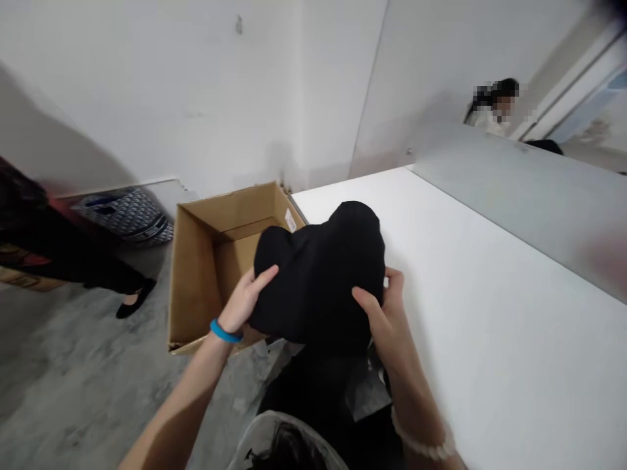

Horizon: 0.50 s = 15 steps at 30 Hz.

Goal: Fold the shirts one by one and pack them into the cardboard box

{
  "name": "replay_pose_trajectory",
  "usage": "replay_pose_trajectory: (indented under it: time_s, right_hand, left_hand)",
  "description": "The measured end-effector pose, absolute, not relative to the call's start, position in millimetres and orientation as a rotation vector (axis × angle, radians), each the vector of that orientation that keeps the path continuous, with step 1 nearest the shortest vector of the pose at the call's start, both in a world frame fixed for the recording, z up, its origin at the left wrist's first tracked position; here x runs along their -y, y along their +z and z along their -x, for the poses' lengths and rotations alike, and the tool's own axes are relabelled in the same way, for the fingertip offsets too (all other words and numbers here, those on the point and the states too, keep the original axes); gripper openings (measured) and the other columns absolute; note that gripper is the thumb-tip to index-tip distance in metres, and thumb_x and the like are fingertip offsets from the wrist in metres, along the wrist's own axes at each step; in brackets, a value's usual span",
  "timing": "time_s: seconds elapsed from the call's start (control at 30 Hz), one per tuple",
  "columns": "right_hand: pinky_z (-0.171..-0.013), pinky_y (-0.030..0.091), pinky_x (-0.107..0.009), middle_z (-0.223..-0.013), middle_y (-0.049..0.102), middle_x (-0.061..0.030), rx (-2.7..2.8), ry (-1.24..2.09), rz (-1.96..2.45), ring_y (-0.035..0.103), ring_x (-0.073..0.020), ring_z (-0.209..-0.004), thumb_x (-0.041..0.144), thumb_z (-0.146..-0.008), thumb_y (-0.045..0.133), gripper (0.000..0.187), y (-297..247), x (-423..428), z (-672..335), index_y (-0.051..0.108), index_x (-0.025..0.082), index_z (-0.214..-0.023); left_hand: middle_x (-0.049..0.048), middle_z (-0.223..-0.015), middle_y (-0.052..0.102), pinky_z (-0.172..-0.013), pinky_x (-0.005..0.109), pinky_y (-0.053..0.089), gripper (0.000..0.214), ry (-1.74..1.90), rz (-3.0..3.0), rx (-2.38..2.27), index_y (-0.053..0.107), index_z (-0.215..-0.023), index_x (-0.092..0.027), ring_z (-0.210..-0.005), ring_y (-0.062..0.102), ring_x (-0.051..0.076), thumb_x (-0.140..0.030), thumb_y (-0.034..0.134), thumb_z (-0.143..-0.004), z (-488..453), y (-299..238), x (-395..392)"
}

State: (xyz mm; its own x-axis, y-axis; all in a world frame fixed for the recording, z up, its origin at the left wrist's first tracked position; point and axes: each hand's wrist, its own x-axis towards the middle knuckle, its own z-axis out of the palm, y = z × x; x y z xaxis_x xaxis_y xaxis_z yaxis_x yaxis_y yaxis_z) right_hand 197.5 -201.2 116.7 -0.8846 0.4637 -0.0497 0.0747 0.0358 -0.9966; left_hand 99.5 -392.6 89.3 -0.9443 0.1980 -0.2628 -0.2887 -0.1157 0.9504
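A soft black cloth item point(318, 274) with rounded lobes, somewhat like a floppy hat, is held up in front of me; its exact kind cannot be made out. My left hand point(245, 300) grips its left edge, thumb on top and the other fingers hidden underneath. On the opposite side my right hand point(386, 316) pinches the right edge between the thumb and the fingers behind it. The cloth partly overlaps an open cardboard box point(193, 277) on the left and the white table point(480, 313) on the right.
Someone's leg in black trousers with a black shoe point(136, 299) is at the left, near a blue patterned bag point(130, 212). A frosted partition point(519, 189) lines the table's far side. Beyond it is another person point(492, 108). A white wall point(196, 85) rises behind the box.
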Motion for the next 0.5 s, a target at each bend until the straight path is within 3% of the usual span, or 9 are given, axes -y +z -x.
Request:
replay_pose_trajectory:
  time_s: [0.17, 0.37, 0.5]
  right_hand:
    - [-0.072, 0.045, -0.029, -0.087, 0.051, 0.0006, 2.055, 1.962, 0.313, 0.053, -0.0149, -0.078, 0.038, -0.075, 0.056, 0.036, 96.3, 239.6, -79.7, 0.032, 0.023, -0.096]
    - [-0.089, 0.042, -0.031, -0.112, 0.051, -0.0057, 2.303, 1.895, 0.012, 0.053, -0.016, -0.094, 0.03, -0.08, 0.046, 0.039, 46.4, 276.6, 17.4, 0.041, 0.021, -0.117]
    - [-0.095, 0.04, -0.029, -0.123, 0.053, -0.0032, 2.633, 1.744, -0.455, 0.053, -0.0154, -0.105, 0.028, -0.091, 0.034, 0.036, 24.5, 283.6, 50.4, 0.049, 0.025, -0.123]
  left_hand:
    - [0.0042, -0.106, 0.07, -0.094, 0.037, 0.05, 0.051, 2.363, 0.252, -2.065, 0.061, -0.118, -0.016, -0.102, 0.063, 0.025, -0.039, 0.066, -0.073, -33.2, 95.5, 441.8]
    - [0.0111, -0.115, 0.066, -0.089, 0.035, 0.052, 0.049, 2.335, 0.607, -2.02, 0.055, -0.124, -0.013, -0.1, 0.065, 0.023, -0.035, 0.059, -0.08, 26.9, 45.3, 481.0]
    - [0.0069, -0.125, 0.061, -0.091, 0.03, 0.05, 0.053, 2.23, 0.686, -2.226, 0.047, -0.132, -0.02, -0.105, 0.062, 0.019, -0.043, 0.054, -0.085, 45.1, 5.6, 500.3]
